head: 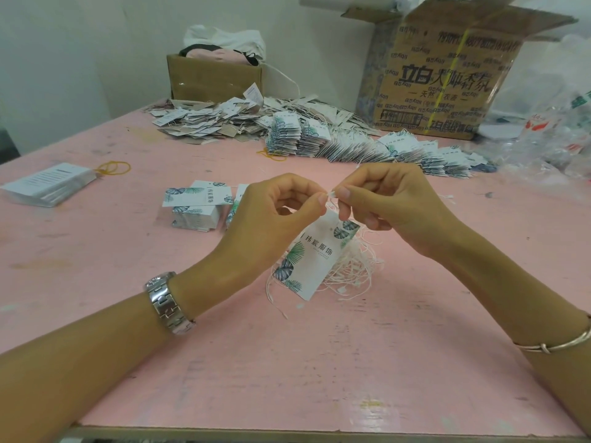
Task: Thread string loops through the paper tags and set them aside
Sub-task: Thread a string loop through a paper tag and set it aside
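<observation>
Threading is in hand: your left hand (281, 203) and right hand (380, 199) each have a pinching grip on the string loop (331, 195), just above the paper tag (315, 257). The tag hangs below your fingertips, in front of the loose strings (355, 266). Whether its lower edge touches the tabletop (287, 362) cannot be told. Its long axis runs steeply, hole end up-right, printed face toward you. Judged next: draw the loop snug, then set the tag with the finished row (367, 145).

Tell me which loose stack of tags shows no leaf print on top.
The stack at the far left of the table, beside the yellow rubber bands: its top shows only grey text lines, while the stack near the left hand shows leaves.
</observation>
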The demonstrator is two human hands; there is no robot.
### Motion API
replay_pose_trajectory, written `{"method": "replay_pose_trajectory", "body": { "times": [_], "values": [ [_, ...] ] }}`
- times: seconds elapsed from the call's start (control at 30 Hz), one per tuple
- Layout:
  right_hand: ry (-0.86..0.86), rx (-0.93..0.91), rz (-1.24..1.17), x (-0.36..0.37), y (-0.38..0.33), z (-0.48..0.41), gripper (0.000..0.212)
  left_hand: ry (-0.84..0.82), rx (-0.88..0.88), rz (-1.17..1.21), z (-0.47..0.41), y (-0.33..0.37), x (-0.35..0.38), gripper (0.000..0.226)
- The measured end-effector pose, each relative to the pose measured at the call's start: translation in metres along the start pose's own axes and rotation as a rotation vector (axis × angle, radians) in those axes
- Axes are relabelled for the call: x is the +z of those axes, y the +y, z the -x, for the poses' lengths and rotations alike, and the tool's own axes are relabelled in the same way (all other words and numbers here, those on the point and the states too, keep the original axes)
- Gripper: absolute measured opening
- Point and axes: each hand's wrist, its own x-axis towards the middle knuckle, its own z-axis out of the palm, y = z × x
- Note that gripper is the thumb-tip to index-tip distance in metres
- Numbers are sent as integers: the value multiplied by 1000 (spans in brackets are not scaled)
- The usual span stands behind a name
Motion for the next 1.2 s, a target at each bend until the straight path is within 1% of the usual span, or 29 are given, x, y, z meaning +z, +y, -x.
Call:
{"method": "replay_pose_trajectory", "body": {
  "times": [0.23, 0.57, 0.7, 0.83, 0.93, 1.07, 1.2],
  "values": [
    [8, -6, 9, 2, 0, 0, 17, -10, 8, -12, -1, -1, -1, 10],
    [-14, -19, 41, 6, -1, 1, 13, -28, 21, -56, 1, -3, 0, 10],
    [-28, -27, 61, 5, 0, 1, 21, -55, 91, -194, 2, -4, -3, 5],
    [-37, -14, 79, 5, 2, 1, 17, -85, 128, -316, 3, -4, -2, 7],
    [-42, -8, 63, 8, 3, 1, 17, -86, 144, -356, 4, -5, -3, 8],
    [-14, -7, 53, 13, 4, 2, 17, -43, 193, -399, 5, -4, -4, 13],
    [14, -15, 50, 19, 6, 3, 15, -20, 217, -414, 5, -5, -4, 12]
  ]
}}
